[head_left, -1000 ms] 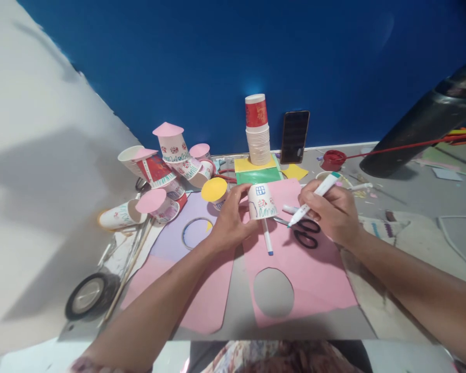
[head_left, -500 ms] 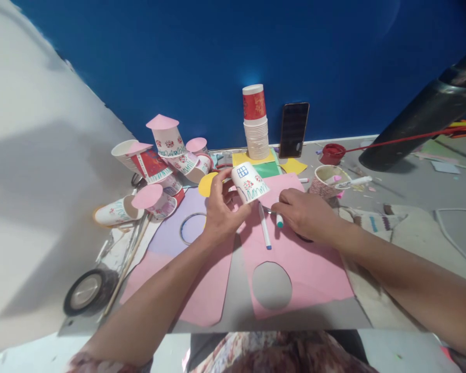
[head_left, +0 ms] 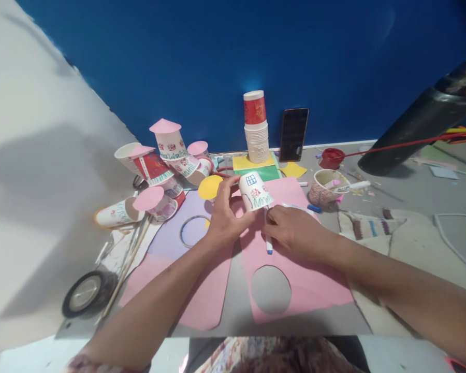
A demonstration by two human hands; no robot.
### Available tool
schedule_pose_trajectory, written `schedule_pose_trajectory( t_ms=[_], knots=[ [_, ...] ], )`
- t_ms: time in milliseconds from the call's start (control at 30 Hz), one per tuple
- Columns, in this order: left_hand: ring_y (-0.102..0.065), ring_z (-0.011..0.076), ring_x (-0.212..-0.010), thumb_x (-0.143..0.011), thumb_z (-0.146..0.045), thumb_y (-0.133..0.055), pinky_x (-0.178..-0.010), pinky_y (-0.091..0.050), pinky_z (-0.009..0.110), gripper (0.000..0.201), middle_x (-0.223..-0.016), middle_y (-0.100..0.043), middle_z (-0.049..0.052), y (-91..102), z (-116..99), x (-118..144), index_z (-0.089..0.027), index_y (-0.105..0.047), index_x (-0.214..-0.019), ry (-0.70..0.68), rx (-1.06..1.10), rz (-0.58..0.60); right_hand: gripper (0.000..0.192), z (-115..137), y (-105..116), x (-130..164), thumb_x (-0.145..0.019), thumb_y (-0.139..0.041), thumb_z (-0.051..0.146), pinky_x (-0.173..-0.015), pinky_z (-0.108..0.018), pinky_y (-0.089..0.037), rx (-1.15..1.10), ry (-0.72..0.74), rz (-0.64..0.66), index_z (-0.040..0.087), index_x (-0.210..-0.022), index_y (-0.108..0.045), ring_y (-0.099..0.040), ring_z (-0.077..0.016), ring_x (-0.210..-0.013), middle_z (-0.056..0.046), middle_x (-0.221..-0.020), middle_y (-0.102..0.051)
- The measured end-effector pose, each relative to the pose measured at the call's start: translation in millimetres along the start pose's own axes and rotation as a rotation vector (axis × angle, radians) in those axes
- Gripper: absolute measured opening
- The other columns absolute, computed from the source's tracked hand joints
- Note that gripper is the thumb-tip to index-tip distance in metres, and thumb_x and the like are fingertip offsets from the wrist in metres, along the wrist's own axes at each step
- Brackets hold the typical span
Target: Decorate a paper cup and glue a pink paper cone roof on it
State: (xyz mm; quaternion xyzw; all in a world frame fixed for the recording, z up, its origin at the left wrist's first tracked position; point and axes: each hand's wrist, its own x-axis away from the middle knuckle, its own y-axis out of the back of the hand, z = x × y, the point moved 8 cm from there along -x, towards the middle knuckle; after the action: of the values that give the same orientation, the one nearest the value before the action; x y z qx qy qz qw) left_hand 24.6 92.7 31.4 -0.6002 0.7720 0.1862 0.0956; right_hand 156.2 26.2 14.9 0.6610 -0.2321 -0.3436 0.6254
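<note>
One paper cup (head_left: 257, 192) was held in the left hand (head_left: 229, 213), above the pink sheet (head_left: 314, 280) on the grey worktop (head_left: 236, 305). The left hand was curved to the width of the cup: the fingers lay behind its left side near the base, and the thumb extended along the near side toward the rim. The right hand (head_left: 293, 226) was positioned low over the pink sheet, just beside the rim of the cup, with its fingers drawn in to a narrow setting. Its fingertips were at the white marker (head_left: 269, 244), whose blue end pointed toward the person; whether the fingers had closed on the marker could not be told. The cup was inverted, with its base up and its mouth down, and was tilted so that the base leaned to the left. Its white wall carried a blue window grid near the base, red flower marks below the window, a green zigzag line along the rim and a dark curved line at the left edge. A yellow disc (head_left: 210, 187) was located to the left of the cup, near the left hand. A stack of cups (head_left: 257, 144) stood behind the held cup, beside a phone (head_left: 294, 134) that leaned against the blue wall (head_left: 202, 62).
</note>
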Motion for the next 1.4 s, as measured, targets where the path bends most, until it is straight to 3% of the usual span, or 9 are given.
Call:
schedule_pose_trajectory(
  t_ms=[133,267,367,433,600,667,767,967,1400],
  knots=[
    [-0.058,0.0304,-0.135,-0.076,-0.021,-0.083,-0.111,-0.052,0.049,0.069,-0.147,-0.055,0.01,1.6,-1,-1,-0.029,-0.052,-0.137,-0.031,-0.04,-0.011,0.015,3,12,3,-0.096,-0.058,0.014,-0.064,-0.033,-0.035,-0.079,0.096,-0.103,0.017,-0.091,-0.071,-0.055,-0.0228,-0.081,-0.012,-0.092,-0.066],
    [-0.057,0.0309,-0.135,-0.078,-0.025,-0.083,-0.11,-0.053,0.049,0.068,-0.144,-0.055,0.012,1.6,-1,-2,-0.029,-0.051,-0.137,-0.024,-0.043,-0.001,0.012,4,52,16,-0.09,-0.057,0.011,-0.07,-0.034,-0.048,-0.535,0.192,-0.396,0.022,-0.092,-0.06,-0.062,-0.0208,-0.081,-0.006,-0.087,-0.067],
    [-0.058,0.0306,-0.132,-0.077,-0.021,-0.082,-0.109,-0.053,0.049,0.067,-0.141,-0.055,0.012,-2.9,-2,-2,-0.027,-0.051,-0.136,-0.044,-0.078,0.053,0.012,-20,77,23,-0.094,-0.058,0.016,-0.067,-0.035,-0.05,-0.709,-0.025,-0.604,0.025,-0.085,-0.057,-0.063,-0.0196,-0.074,-0.003,-0.08,-0.064],
    [-0.056,0.0315,-0.133,-0.075,-0.019,-0.082,-0.111,-0.051,0.052,0.069,-0.141,-0.054,0.012,-8.4,-1,0,-0.027,-0.051,-0.136,-0.052,-0.106,0.119,0.019,-34,84,26,-0.1,-0.058,0.025,-0.063,-0.035,-0.049,-0.758,-0.183,-0.647,0.025,-0.081,-0.059,-0.062,-0.0187,-0.067,-0.001,-0.072,-0.063],
    [-0.052,0.0363,-0.134,-0.073,-0.035,-0.091,-0.114,-0.046,0.059,0.078,-0.14,-0.052,0.012,-16.6,3,3,-0.031,-0.051,-0.14,-0.056,-0.197,0.232,0.021,-46,67,32,-0.106,-0.057,0.039,-0.045,-0.027,-0.044,-0.96,-0.34,-0.57,0.025,-0.097,-0.071,-0.058,-0.0131,-0.048,0.003,-0.061,-0.063],
    [-0.052,0.0362,-0.132,-0.072,-0.038,-0.092,-0.113,-0.047,0.058,0.08,-0.136,-0.053,0.012,-16.8,2,3,-0.032,-0.052,-0.14,-0.086,-0.251,0.241,0.015,-41,57,38,-0.103,-0.063,0.036,-0.046,-0.026,-0.048,-0.938,-0.342,-0.557,0.025,-0.098,-0.072,-0.061,-0.0127,-0.049,0.003,-0.063,-0.067],
    [-0.052,0.0361,-0.129,-0.071,-0.037,-0.093,-0.111,-0.048,0.057,0.079,-0.133,-0.053,0.012,-16.2,-1,3,-0.03,-0.053,-0.139,-0.129,-0.302,0.228,0.003,-38,54,49,-0.097,-0.071,0.027,-0.047,-0.025,-0.048,-0.815,-0.355,-0.656,0.025,-0.095,-0.071,-0.059,-0.0111,-0.047,0.003,-0.065,-0.069],
    [-0.051,0.0359,-0.129,-0.075,-0.036,-0.087,-0.112,-0.048,0.058,0.075,-0.133,-0.051,0.013,-19.5,-4,5,-0.027,-0.051,-0.141,-0.209,-0.356,0.242,0.007,-23,60,40,-0.099,-0.066,0.023,-0.054,-0.027,-0.054,-0.69,-0.165,-0.635,0.023,-0.093,-0.069,-0.064,-0.0136,-0.055,0.0,-0.071,-0.072],
    [-0.052,0.0341,-0.128,-0.077,-0.032,-0.084,-0.11,-0.05,0.056,0.073,-0.13,-0.049,0.013,-23.0,-10,9,-0.025,-0.048,-0.141,-0.295,-0.418,0.253,0.007,-16,61,36,-0.1,-0.064,0.021,-0.068,-0.035,-0.06,-0.581,-0.078,-0.606,0.026,-0.097,-0.068,-0.073,-0.0195,-0.067,-0.003,-0.079,-0.077]
  ],
)
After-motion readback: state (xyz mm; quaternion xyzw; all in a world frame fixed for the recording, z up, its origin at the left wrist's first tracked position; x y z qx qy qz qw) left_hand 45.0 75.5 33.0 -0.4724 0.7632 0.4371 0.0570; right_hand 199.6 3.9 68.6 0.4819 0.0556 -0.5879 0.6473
